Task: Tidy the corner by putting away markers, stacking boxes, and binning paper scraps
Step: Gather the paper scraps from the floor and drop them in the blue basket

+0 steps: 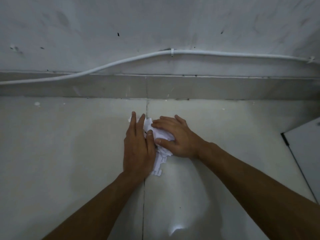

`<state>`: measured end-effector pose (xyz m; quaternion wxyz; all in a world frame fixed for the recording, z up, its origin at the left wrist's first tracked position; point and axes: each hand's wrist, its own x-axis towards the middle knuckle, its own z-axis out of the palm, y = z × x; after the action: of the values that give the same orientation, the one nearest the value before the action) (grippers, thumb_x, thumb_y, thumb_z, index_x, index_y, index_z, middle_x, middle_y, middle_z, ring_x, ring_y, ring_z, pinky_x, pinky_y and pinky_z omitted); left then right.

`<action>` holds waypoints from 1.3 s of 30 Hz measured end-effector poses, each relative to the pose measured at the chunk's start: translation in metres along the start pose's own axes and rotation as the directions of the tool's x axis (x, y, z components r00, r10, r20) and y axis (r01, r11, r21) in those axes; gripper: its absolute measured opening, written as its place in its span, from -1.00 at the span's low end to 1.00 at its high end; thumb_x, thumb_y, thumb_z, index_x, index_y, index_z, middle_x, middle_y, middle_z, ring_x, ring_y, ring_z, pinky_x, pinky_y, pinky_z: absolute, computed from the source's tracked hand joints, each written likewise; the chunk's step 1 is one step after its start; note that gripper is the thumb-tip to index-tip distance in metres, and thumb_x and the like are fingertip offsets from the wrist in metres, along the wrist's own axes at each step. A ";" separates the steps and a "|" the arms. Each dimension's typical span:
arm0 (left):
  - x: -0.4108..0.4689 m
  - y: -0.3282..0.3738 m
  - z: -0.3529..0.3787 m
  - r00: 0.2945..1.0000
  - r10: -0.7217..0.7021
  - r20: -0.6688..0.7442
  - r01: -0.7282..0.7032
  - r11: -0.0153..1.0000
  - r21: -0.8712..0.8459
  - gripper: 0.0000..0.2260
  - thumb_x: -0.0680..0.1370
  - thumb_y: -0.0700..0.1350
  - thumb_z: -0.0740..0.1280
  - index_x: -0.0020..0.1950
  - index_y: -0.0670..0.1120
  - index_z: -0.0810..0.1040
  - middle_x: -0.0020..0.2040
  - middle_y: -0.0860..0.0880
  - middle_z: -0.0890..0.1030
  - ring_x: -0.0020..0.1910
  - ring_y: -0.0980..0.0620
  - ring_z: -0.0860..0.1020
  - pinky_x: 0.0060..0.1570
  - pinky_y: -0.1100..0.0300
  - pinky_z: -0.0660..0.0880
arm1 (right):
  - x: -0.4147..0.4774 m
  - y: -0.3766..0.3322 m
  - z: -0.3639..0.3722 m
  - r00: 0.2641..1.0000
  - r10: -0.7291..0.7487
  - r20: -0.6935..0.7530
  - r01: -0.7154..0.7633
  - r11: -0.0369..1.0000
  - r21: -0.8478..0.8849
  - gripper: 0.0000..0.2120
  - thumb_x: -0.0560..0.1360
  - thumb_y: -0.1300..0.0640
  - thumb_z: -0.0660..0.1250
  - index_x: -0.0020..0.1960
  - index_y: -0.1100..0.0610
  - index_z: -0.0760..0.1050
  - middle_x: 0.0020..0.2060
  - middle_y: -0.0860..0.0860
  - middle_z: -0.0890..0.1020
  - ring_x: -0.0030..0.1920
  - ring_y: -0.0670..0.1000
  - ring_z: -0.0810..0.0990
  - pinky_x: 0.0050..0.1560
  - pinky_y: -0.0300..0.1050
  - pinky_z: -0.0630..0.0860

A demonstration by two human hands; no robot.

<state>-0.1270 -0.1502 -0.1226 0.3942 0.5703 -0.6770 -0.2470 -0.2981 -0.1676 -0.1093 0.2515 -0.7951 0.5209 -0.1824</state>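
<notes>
Left hand [138, 149], right hand [176, 135], flanking scraps [160, 161] (near-far)

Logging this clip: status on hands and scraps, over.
Left hand and right hand pressing paper scraps together on floor tiles. No bin in view. Nothing in the way.

The paper scraps [161, 159] were a small heap of white, crumpled and torn bits, bunched together on the pale floor [69, 153], right over the dark joint between two tiles and a little short of the skirting [103, 87]. Most of the heap was covered, pressed between and under the left hand [138, 148] and the right hand [174, 135], both laid flat on it. A few flatter pieces with faint printed marks and notched edges trailed out at the near side.
</notes>
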 end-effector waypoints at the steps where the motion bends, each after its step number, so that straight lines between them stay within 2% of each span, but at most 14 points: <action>1: 0.000 -0.001 0.001 0.999 -0.002 0.039 -0.001 0.998 0.062 -0.45 0.66 0.17 -0.04 0.54 -0.11 0.28 0.56 -0.02 0.22 0.52 0.13 0.19 0.48 0.24 0.07 | -0.005 0.000 -0.001 1.000 -0.018 0.003 0.018 1.000 -0.005 -0.32 0.52 -0.23 0.23 0.54 0.07 0.28 0.52 0.00 0.33 0.54 0.00 0.20 0.55 0.17 -0.02; 4: 0.000 -0.009 0.005 0.993 0.033 0.118 -0.048 0.990 0.131 -0.56 0.66 0.06 0.07 0.47 -0.10 0.39 0.48 -0.08 0.39 0.50 -0.04 0.31 0.47 -0.09 0.22 | -0.022 -0.005 0.003 0.999 -0.038 0.012 0.039 0.999 -0.014 -0.05 0.41 -0.36 0.35 0.61 0.00 0.03 0.62 -0.01 0.04 0.61 0.00 -0.06 0.57 0.17 -0.07; 7: -0.002 -0.022 0.008 0.989 0.103 0.110 -0.110 0.992 0.067 -0.58 0.61 0.05 0.18 0.37 -0.15 0.47 0.35 -0.17 0.53 0.36 -0.13 0.49 0.32 -0.24 0.39 | -0.034 -0.011 0.028 0.998 -0.069 0.000 0.068 0.983 -0.171 0.16 0.28 -0.51 0.32 0.62 0.03 -0.11 0.62 0.03 -0.11 0.60 0.06 -0.22 0.54 0.21 -0.23; 10: -0.005 -0.014 0.003 0.994 0.059 0.087 -0.052 0.995 -0.082 -0.55 0.60 0.17 0.18 0.29 -0.15 0.48 0.22 -0.15 0.58 0.15 -0.07 0.58 0.29 -0.20 0.43 | -0.026 -0.015 0.047 0.996 -0.033 -0.081 0.011 0.966 -0.257 0.16 0.27 -0.60 0.14 0.61 0.08 -0.06 0.61 0.13 -0.02 0.60 0.18 -0.12 0.52 0.34 -0.10; 14: -0.002 -0.003 -0.008 0.997 0.075 0.016 -0.076 0.995 0.067 -0.79 0.62 -0.11 0.18 0.06 -0.09 0.60 -0.11 -0.01 0.65 -0.20 0.12 0.51 -0.05 0.12 0.48 | -0.003 -0.014 0.041 0.995 -0.078 -0.055 0.065 0.976 -0.209 0.08 0.34 -0.45 0.26 0.62 0.08 -0.09 0.61 0.12 0.00 0.61 0.15 -0.08 0.53 0.26 -0.13; 17: -0.003 -0.002 -0.013 0.998 0.049 0.040 -0.054 0.992 0.115 -0.76 0.62 -0.08 0.18 0.14 -0.10 0.60 -0.01 0.00 0.67 -0.12 0.12 0.54 0.00 0.27 0.38 | 0.014 -0.014 0.039 0.994 -0.079 -0.079 0.063 0.981 -0.185 -0.07 0.38 -0.22 0.36 0.59 0.13 0.09 0.57 0.10 0.21 0.58 0.10 0.11 0.53 0.27 -0.02; 21: -0.004 -0.005 -0.013 0.996 -0.022 0.090 0.015 0.997 0.072 -0.68 0.61 0.00 0.12 0.12 -0.17 0.57 0.02 -0.10 0.62 -0.05 -0.06 0.59 0.09 0.04 0.48 | 0.018 -0.019 0.046 0.950 -0.195 -0.242 0.173 0.979 -0.111 -0.44 0.55 -0.10 0.23 0.37 0.29 0.39 0.23 0.33 0.58 0.31 0.24 0.50 0.35 0.42 0.27; 24: -0.011 -0.003 -0.013 0.974 -0.138 0.180 0.141 0.990 0.000 -0.48 0.56 0.10 0.09 0.35 -0.21 0.45 0.27 -0.17 0.54 0.22 -0.13 0.53 0.31 0.06 0.38 | 0.012 -0.032 0.046 0.967 -0.103 -0.233 0.066 0.985 -0.161 -0.59 0.62 0.00 0.22 0.37 0.22 0.37 0.22 0.26 0.58 0.25 0.14 0.47 0.32 0.30 0.43; 27: -0.012 -0.005 -0.011 0.962 -0.199 0.188 0.218 0.972 -0.088 -0.24 0.51 0.33 0.04 0.41 -0.28 0.35 0.28 -0.16 0.48 0.25 -0.09 0.48 0.31 0.13 0.35 | 0.008 -0.040 0.055 0.952 -0.051 -0.301 -0.002 0.984 -0.176 -0.47 0.68 -0.05 0.09 0.21 0.43 0.50 0.07 0.38 0.63 0.04 0.41 0.65 0.05 0.37 0.57; 29: -0.007 -0.007 -0.009 0.978 -0.172 0.117 0.190 0.967 -0.167 -0.35 0.58 0.21 0.12 0.39 -0.33 0.33 0.22 -0.20 0.51 0.16 -0.05 0.55 0.23 0.24 0.40 | 0.007 -0.033 0.060 0.951 -0.102 -0.291 0.066 0.989 -0.130 -0.38 0.66 -0.11 0.09 0.18 0.48 0.51 0.05 0.44 0.62 0.00 0.47 0.64 -0.01 0.45 0.50; 30: -0.005 -0.007 -0.010 0.982 -0.147 0.115 0.170 0.960 -0.221 -0.43 0.60 0.05 0.17 0.45 -0.33 0.25 0.26 -0.18 0.49 0.19 0.03 0.53 0.25 0.31 0.39 | 0.007 -0.037 0.057 0.965 -0.105 -0.239 0.073 0.988 -0.137 -0.46 0.58 -0.08 0.23 0.27 0.39 0.49 0.16 0.38 0.59 0.13 0.43 0.60 0.14 0.42 0.46; 32: -0.005 -0.005 -0.017 0.989 -0.050 0.139 0.081 0.971 -0.226 -0.41 0.59 -0.13 0.16 0.58 -0.20 0.04 0.41 -0.09 0.39 0.30 0.16 0.46 0.31 0.38 0.34 | 0.002 -0.045 0.052 0.987 -0.068 -0.143 0.041 0.981 -0.187 -0.33 0.40 -0.04 0.45 0.43 0.17 0.39 0.35 0.16 0.50 0.34 0.20 0.45 0.33 0.20 0.34; 34: -0.009 -0.005 -0.024 0.982 -0.007 0.189 0.033 0.990 -0.135 -0.42 0.62 -0.10 0.10 0.61 -0.01 -0.05 0.43 -0.04 0.41 0.23 0.13 0.52 0.26 0.39 0.38 | -0.001 -0.052 0.053 0.984 -0.046 -0.170 0.007 0.974 -0.226 -0.27 0.35 -0.02 0.49 0.45 0.14 0.36 0.35 0.07 0.50 0.34 0.11 0.43 0.28 0.13 0.37; 39: -0.025 -0.005 -0.027 0.975 0.034 0.218 -0.023 0.998 -0.052 -0.49 0.65 0.06 -0.05 0.59 0.10 -0.08 0.52 0.03 0.32 0.44 0.20 0.33 0.51 0.09 0.17 | -0.007 -0.064 0.059 0.957 -0.034 -0.287 -0.050 0.958 -0.283 -0.68 0.43 0.09 0.41 0.17 0.10 0.51 0.07 0.05 0.59 0.03 0.10 0.52 0.01 0.02 0.44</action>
<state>-0.1010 -0.1242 -0.1169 0.3347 0.5199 -0.7182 -0.3191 -0.2209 -0.1278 -0.1191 0.0556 -0.7858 0.5761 -0.2180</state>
